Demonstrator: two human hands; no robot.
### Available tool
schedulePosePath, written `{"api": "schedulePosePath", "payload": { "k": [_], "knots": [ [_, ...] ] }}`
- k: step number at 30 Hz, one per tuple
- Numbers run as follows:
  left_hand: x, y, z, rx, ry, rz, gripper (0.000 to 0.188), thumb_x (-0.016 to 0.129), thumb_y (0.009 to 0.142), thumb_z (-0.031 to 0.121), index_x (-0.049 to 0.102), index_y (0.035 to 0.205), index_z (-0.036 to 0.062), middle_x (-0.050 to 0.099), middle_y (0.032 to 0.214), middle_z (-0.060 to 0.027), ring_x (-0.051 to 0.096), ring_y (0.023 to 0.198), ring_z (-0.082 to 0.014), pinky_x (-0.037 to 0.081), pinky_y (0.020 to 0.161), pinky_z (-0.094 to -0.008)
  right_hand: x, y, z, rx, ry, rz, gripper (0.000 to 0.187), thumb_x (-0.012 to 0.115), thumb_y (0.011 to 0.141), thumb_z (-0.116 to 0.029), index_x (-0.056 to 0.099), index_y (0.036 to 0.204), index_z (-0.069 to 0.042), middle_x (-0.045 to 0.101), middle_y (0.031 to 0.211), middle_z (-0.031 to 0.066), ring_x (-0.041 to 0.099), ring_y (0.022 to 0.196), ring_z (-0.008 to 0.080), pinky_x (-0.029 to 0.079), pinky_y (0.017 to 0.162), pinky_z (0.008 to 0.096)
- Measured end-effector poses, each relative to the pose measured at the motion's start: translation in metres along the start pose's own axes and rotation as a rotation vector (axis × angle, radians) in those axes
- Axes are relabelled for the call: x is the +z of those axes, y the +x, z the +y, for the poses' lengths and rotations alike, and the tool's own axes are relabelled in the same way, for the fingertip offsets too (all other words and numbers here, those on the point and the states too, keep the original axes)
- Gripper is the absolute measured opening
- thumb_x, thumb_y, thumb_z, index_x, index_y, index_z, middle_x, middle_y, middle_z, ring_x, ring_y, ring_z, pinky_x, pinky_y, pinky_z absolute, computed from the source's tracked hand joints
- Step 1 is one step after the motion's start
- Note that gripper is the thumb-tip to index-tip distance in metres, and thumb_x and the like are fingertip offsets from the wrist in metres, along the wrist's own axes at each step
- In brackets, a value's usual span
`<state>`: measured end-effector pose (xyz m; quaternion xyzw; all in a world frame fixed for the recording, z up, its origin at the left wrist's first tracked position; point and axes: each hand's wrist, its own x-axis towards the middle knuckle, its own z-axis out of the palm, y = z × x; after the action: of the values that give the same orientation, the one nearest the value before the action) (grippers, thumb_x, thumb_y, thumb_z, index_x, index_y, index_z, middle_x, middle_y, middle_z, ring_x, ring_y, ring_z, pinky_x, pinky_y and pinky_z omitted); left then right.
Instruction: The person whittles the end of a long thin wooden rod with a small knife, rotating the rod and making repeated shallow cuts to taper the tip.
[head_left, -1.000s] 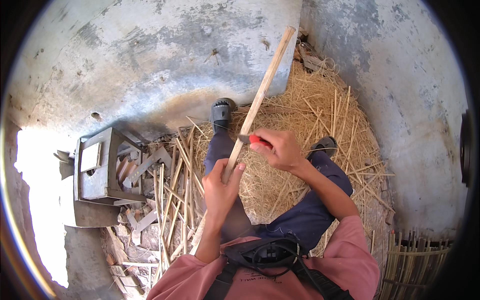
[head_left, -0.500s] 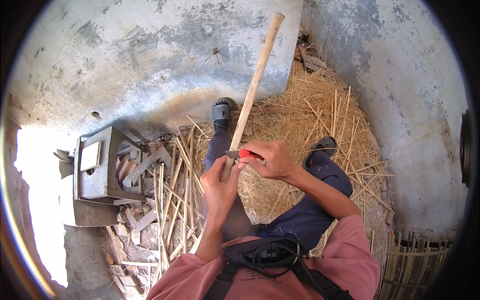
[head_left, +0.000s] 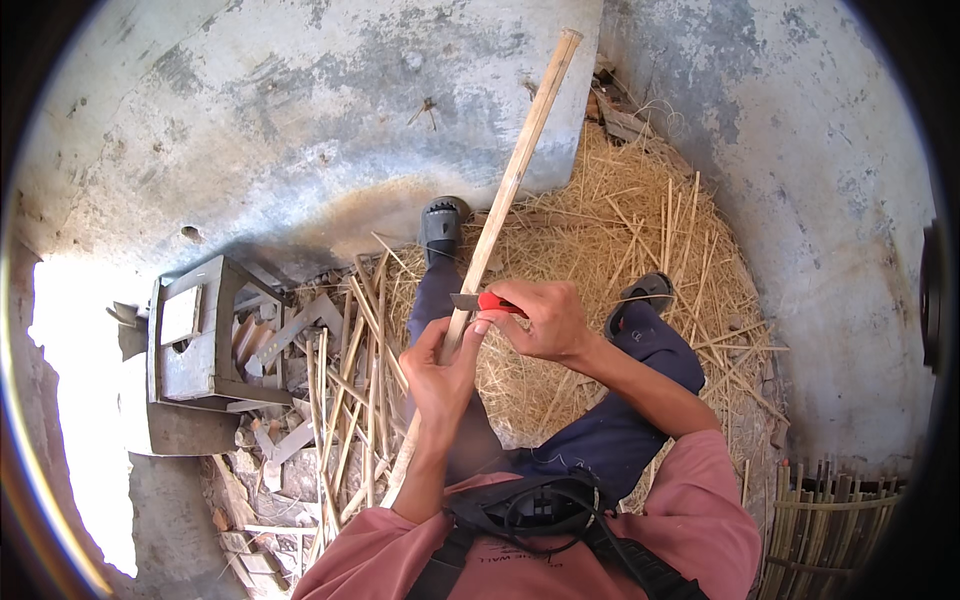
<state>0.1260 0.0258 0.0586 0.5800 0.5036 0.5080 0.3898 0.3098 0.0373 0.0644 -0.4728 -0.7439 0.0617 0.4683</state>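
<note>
A long pale bamboo strip [head_left: 520, 155] slants from between my hands up toward the far wall. My left hand [head_left: 440, 375] is closed around its lower part, thumb and fingers on either side. In my right hand [head_left: 545, 318] is a red-handled knife [head_left: 492, 302], gripped with the fingers curled over the handle. Its short flat blade lies across the strip just above my left hand, appearing to touch it. The thumb of my right hand is close to the left thumb, by the strip's edge.
Straw and shavings [head_left: 560, 240] cover the floor between my legs. Loose strips [head_left: 375, 350] lie in a heap at left, beside a wooden box frame [head_left: 215, 345]. A weathered wall [head_left: 330, 110] rises ahead. A slatted bamboo basket [head_left: 825, 530] stands at lower right.
The strip's far end has swung slightly right and down. Both hands stay nearly in place, with the blade a little higher across the strip.
</note>
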Motion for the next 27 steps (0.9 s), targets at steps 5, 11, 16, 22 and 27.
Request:
{"api": "schedulePosePath", "payload": {
  "k": [5,11,16,22,27],
  "knots": [
    [0.001,-0.001,-0.005,0.008,0.029,-0.010,0.022,0.085,0.095,0.018,0.073,0.096,-0.0011,0.057,0.065,0.0039,0.044,0.062,-0.0026,0.034,0.053,-0.0259,-0.001,0.000,0.003,-0.010,-0.005,-0.008,0.025,0.077,0.093,-0.034,0.075,0.102,-0.010,0.073,0.080,0.0063,0.072,0.065,0.0270,0.055,0.057,0.0386],
    [-0.007,-0.002,0.002,-0.028,0.214,-0.104,0.021,0.077,0.101,0.021,0.072,0.096,0.0007,0.051,0.057,-0.0006,0.043,0.055,-0.0050,0.034,0.051,-0.0296,-0.015,0.007,0.015,0.238,0.301,0.074,0.029,0.075,0.100,-0.029,0.072,0.118,-0.007,0.063,0.074,0.0029,0.058,0.062,0.0117,0.045,0.059,0.0306],
    [-0.015,-0.004,0.013,-0.031,0.257,-0.205,0.022,0.075,0.102,0.022,0.072,0.097,0.0003,0.050,0.055,-0.0036,0.044,0.051,-0.0076,0.035,0.050,-0.0318,-0.026,0.018,0.022,0.457,0.578,0.110,0.037,0.074,0.103,-0.025,0.070,0.133,-0.003,0.046,0.074,-0.0101,0.038,0.067,0.0015,0.032,0.061,0.0231],
    [-0.022,-0.003,0.011,0.010,0.232,-0.334,0.020,0.075,0.102,0.020,0.072,0.100,0.0005,0.049,0.060,0.0030,0.042,0.058,-0.0032,0.029,0.051,-0.0287,-0.034,0.019,0.031,0.608,0.919,-0.010,0.033,0.070,0.107,-0.025,0.074,0.130,-0.002,0.048,0.071,-0.0106,0.034,0.058,-0.0007,0.025,0.053,0.0222],
    [-0.009,0.005,0.018,0.130,0.198,-0.325,0.024,0.077,0.100,0.018,0.070,0.115,0.0009,0.065,0.068,-0.0055,0.059,0.060,-0.0109,0.045,0.057,-0.0298,-0.033,0.013,0.034,0.602,1.000,-0.037,0.032,0.069,0.107,-0.024,0.075,0.128,0.000,0.048,0.070,-0.0096,0.040,0.059,0.0001,0.031,0.053,0.0225]
  ]
}}
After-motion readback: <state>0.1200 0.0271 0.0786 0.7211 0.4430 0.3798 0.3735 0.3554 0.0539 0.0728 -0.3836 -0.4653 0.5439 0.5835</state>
